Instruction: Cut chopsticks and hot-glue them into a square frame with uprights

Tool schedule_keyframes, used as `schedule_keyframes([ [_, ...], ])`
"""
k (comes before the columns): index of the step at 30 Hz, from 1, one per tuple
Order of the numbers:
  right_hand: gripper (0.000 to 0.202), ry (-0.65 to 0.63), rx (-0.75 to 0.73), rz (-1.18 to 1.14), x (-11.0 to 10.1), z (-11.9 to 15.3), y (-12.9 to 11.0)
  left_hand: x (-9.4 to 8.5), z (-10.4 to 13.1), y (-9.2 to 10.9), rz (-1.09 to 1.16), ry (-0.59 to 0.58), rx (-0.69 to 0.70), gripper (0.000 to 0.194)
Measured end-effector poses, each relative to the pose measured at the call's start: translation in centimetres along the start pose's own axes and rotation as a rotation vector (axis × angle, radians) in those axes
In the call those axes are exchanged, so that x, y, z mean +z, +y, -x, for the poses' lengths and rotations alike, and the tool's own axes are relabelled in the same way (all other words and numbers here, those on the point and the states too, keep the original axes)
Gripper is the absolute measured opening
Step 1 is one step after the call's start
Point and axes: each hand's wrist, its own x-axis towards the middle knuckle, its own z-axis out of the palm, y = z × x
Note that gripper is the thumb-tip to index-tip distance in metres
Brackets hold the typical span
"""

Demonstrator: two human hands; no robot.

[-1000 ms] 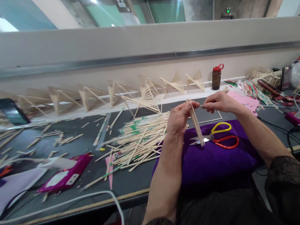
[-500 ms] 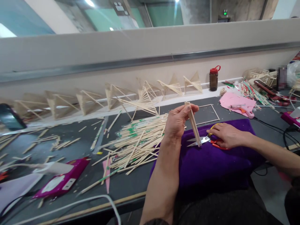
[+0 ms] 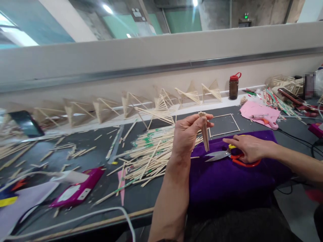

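Pinched between the thumb and fingers of the left hand [image 3: 186, 133], a small bundle of thin wooden sticks [image 3: 205, 138] is held near its upper end, the lower ends slanting down above a purple cloth [image 3: 227, 183]. At right, we see the right hand [image 3: 249, 148] laid over the handles of a pair of scissors [image 3: 219, 155] (one loop red, the other yellow and mostly covered); we cannot tell how firmly its fingers close. The blades point left, toward the bundle's free ends — near them, though we cannot judge any contact. Just beyond the cloth we note a rectangular frame [image 3: 236, 123] of sticks lying flat on the dark tabletop [image 3: 141, 195], and, to the cloth's left, a loose stick pile [image 3: 148, 158]. Farther back we find stick models [image 3: 212, 92] along the wall, an upright red-capped bottle [image 3: 233, 90], and a pink sheet [image 3: 252, 110] partly under a glue gun [image 3: 271, 123].
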Motion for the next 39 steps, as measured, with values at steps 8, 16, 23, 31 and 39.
schedule_keyframes([
  [8,0.061,0.117,0.092,-0.169,-0.1,3.2,1.8,-1.0,0.5,-1.4,0.042,0.026,0.027,0.023],
  [16,0.07,0.611,0.093,-0.222,-2.0,7.5,4.2,0.3,1.6,-1.3,-0.082,0.056,0.22,0.021],
  [23,0.065,0.702,0.018,-0.069,-3.3,4.9,-1.3,1.2,2.0,-2.0,-0.318,0.078,0.38,0.015],
  [31,0.058,0.656,-0.018,0.008,-2.8,4.3,-0.1,1.2,2.2,-1.5,-0.285,-0.144,0.266,0.03],
  [39,0.054,0.603,-0.053,0.022,-3.1,5.0,0.4,1.6,2.5,-0.9,-0.305,-0.233,0.225,0.032],
])
